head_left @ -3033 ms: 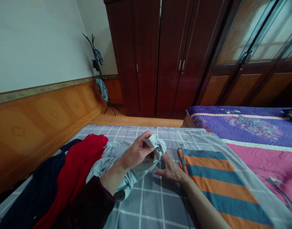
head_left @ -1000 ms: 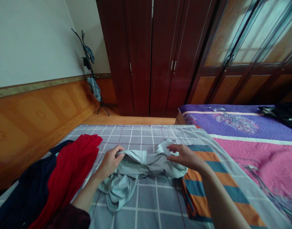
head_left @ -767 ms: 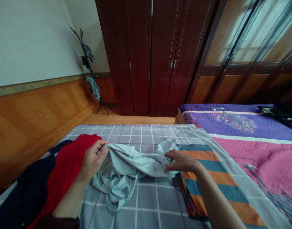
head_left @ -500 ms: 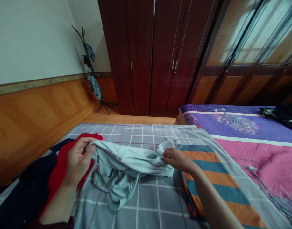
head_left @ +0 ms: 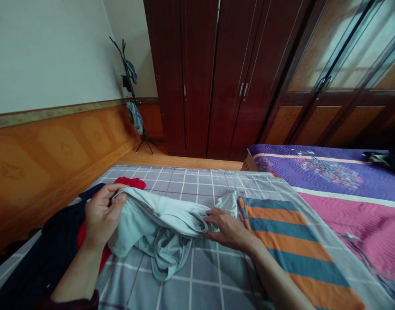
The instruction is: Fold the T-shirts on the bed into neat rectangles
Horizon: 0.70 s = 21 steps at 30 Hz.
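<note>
A crumpled pale mint garment (head_left: 171, 217) stretches between my two hands above the bed; its exact kind is hard to make out. My left hand (head_left: 103, 211) pinches its left end between thumb and fingers, lifting that edge. Loose folds hang from the middle onto the sheet. At the right part of the fabric is my right hand (head_left: 228, 228), fingers and thumb spread apart and touching a rolled edge. A light flap of the garment shows behind that hand. Close by on the right lies a folded orange and teal striped cloth (head_left: 287, 237).
Red clothing (head_left: 131, 182) and dark navy clothing (head_left: 51, 241) lie at the left of the grey checked bedsheet (head_left: 203, 275). Beyond stand a dark red wardrobe (head_left: 197, 86) and a coat rack (head_left: 129, 82). A second bed with a purple and pink cover (head_left: 339, 172) is at the right.
My right hand has loosened its pinch and shifted left along the garment, fingers now apart. My left hand keeps its grip. The view has turned slightly left.
</note>
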{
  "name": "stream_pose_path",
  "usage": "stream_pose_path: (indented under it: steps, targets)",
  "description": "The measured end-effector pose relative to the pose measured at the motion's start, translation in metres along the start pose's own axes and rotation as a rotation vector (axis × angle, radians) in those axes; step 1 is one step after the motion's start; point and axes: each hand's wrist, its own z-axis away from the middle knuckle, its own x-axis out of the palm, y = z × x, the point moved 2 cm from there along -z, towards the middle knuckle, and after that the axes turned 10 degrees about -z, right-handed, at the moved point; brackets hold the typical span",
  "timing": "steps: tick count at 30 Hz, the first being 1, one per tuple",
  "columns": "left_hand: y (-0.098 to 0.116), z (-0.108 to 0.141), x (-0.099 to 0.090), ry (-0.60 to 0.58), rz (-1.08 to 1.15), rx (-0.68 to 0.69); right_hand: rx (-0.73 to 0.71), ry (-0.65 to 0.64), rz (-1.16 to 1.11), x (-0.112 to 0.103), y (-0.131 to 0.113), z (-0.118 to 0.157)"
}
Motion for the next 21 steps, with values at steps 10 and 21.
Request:
stream_pose_path:
  steps: [10, 21]
  targets:
    - [-0.009, -0.004, -0.019, -0.013, -0.185, 0.019, 0.067, 0.739, -0.535, -0.038, 0.015, 0.007]
    - [0.059, -0.074, -0.064, 0.164, -0.520, 0.452, 0.066, 0.396, -0.122, -0.108, -0.046, 0.043]
